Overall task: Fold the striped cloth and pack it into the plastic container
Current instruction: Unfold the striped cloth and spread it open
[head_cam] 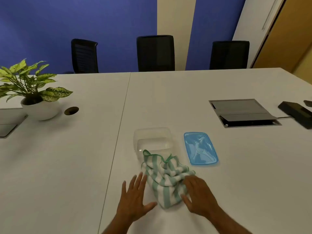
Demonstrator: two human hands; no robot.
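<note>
Two hands low in the frame, flanking the striped cloth [166, 179]. Cloth is a crumpled heap, not folded, lying lower centre on the white worktop [67, 166]. Long axis runs from its near end at bottom centre up and slightly left toward the plastic container [152, 141]; far edge of the cloth overlaps or touches the container's near rim, can't tell which. Left hand [135, 198] is flat, fingers spread, thumb out toward the cloth's near end, palm down just beside the cloth. Right hand [199, 195] sits on the cloth's right edge, fingers loosely curled into the fabric; whether it pinches or just rests, can't tell.

Around it: blue lid [200, 148] lies flat right of the container, apart from it, long axis tilted a bit upper left to lower right. Grey cable hatch [243, 112] upper right, partly open, with a black device [297, 114] beyond it at the frame's right edge. Potted plant [32, 92] in a white bowl-shaped pot at far left, small round grommet [71, 110] beside it. Three black chairs [155, 53] along the far edge. Only the cloth's own far edge sits between cloth and container.

Materials: cloth is soft terry, white with green stripes and green trim. Container is clear, rounded rectangle, empty. Lid is translucent blue, embossed.
</note>
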